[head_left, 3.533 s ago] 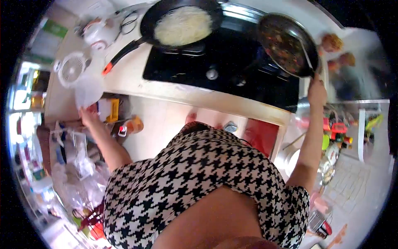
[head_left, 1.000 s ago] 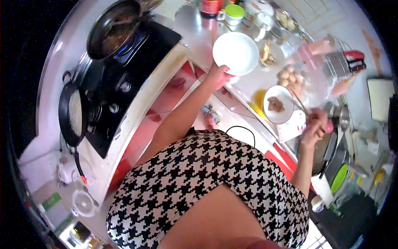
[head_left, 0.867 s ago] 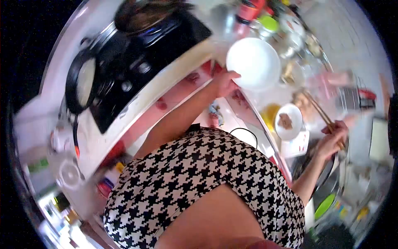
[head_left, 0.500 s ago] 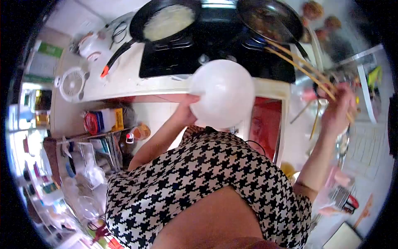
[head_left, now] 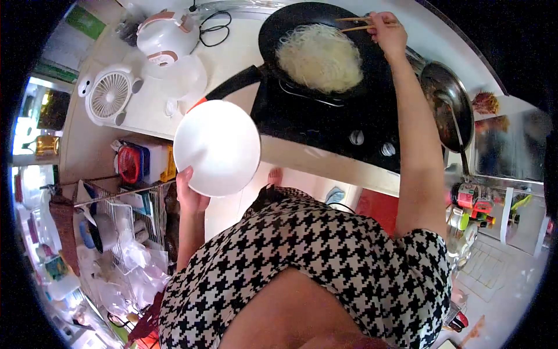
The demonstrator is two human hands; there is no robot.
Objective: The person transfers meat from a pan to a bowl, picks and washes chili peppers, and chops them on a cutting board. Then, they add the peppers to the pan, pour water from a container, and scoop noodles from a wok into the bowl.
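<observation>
My left hand [head_left: 190,191] grips the lower rim of a white bowl [head_left: 224,148], thumb over the edge. The bowl's inside faces me and holds nothing. My right hand [head_left: 388,36] is closed around a pair of wooden chopsticks [head_left: 354,24], whose tips point left over the right rim of a black wok [head_left: 273,49]. Pale noodles [head_left: 319,61] lie in the wok in a cloudy layer. From the wok a black handle [head_left: 232,83] with an orange end reaches down-left, partly behind the bowl.
The wok stands on a black gas stove [head_left: 325,122]. A second pan [head_left: 447,87] with a ladle in it sits at the right. Left on the counter are a white rice cooker [head_left: 168,38], a clear plastic container [head_left: 185,78] and a small fan [head_left: 110,93]. A wire rack [head_left: 131,215] stands lower left.
My view has turned, and the wok now appears nearer the middle. The bowl has moved left with my left hand. My right hand has carried the chopsticks from the right side to above the wok.
</observation>
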